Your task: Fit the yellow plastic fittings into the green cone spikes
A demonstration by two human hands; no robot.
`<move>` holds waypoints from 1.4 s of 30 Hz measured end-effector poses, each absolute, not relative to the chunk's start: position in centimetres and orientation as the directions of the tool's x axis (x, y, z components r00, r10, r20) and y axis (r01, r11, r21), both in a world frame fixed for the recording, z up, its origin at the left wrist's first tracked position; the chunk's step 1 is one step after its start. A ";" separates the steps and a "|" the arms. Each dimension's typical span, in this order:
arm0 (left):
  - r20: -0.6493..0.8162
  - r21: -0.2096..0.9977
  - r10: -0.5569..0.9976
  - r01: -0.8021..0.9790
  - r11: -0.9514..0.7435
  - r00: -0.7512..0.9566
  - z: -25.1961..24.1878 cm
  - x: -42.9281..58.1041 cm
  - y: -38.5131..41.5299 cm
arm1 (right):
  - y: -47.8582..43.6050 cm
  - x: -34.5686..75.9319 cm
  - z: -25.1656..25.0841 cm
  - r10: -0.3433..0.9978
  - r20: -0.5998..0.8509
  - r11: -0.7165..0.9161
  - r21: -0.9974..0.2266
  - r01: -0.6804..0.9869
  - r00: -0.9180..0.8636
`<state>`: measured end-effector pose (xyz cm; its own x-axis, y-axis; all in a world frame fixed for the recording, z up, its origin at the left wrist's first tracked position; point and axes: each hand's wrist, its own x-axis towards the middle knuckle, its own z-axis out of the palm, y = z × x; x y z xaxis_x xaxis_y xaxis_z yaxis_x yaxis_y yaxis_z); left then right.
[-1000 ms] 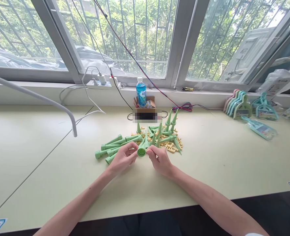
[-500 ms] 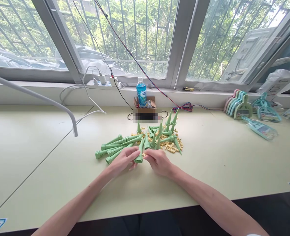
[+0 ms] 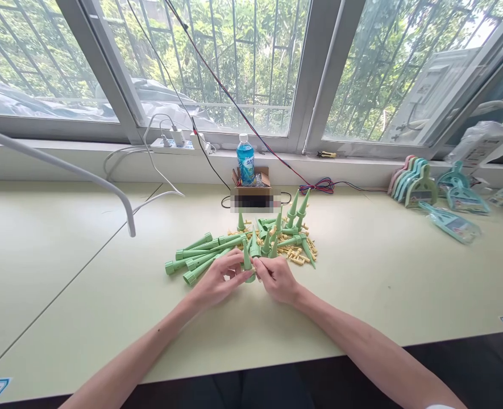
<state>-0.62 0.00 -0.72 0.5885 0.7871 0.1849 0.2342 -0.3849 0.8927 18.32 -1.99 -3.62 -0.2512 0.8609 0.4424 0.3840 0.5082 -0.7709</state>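
Note:
In the middle of the table, my left hand [image 3: 219, 279] is closed on a green plastic watering spike [image 3: 246, 260], its tip pointing up and its wide capped end down. My right hand [image 3: 279, 279] meets it from the right, thumb and finger pinched at the spike's side around a small yellow valve piece, mostly hidden by the fingertips. Several green spikes [image 3: 200, 257] lie in a heap left of and behind my left hand. Beyond my right hand, more spikes [image 3: 301, 209] stand or lie among scattered yellow valve pieces [image 3: 298, 257].
Behind the pile, a blue bottle [image 3: 245, 162] stands in a small cardboard box [image 3: 262, 190]. Coiled wires [image 3: 321, 185] lie to its right. Small dustpan sets [image 3: 422, 184] rest at the far right. A white curved bar [image 3: 84, 173] reaches in from the left.
The spike has shifted slightly right and turned more upright in my left hand. My left thumb now crosses its lower part, and the yellow piece is more covered by my right fingertips.

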 end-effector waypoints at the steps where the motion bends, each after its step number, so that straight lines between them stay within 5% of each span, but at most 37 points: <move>1: 0.196 0.891 0.799 0.237 -0.388 0.568 -0.8 -0.5 0.0 | -1.9 18.3 -3.6 0.865 0.445 0.501 -0.775 0.385 -0.231; 10: 0.134 0.937 0.907 0.247 -0.247 0.399 -0.5 -0.7 0.2 | -1.7 18.6 -3.7 0.843 0.531 0.505 -0.731 0.459 -0.081; 20: -0.167 0.965 0.836 0.260 0.030 0.523 -1.0 -1.2 0.7 | -2.0 18.9 -2.8 0.794 0.521 0.608 -0.676 0.415 -0.313; 33: -0.134 0.958 0.781 0.280 -0.054 0.610 -0.6 -1.5 0.7 | -1.9 19.0 -3.5 0.823 0.487 0.565 -0.757 0.329 -0.294; 42: 0.128 0.911 0.835 0.269 -0.312 0.535 -1.3 -1.2 0.3 | -2.2 18.2 -3.3 0.942 0.259 0.289 -0.949 0.125 -0.213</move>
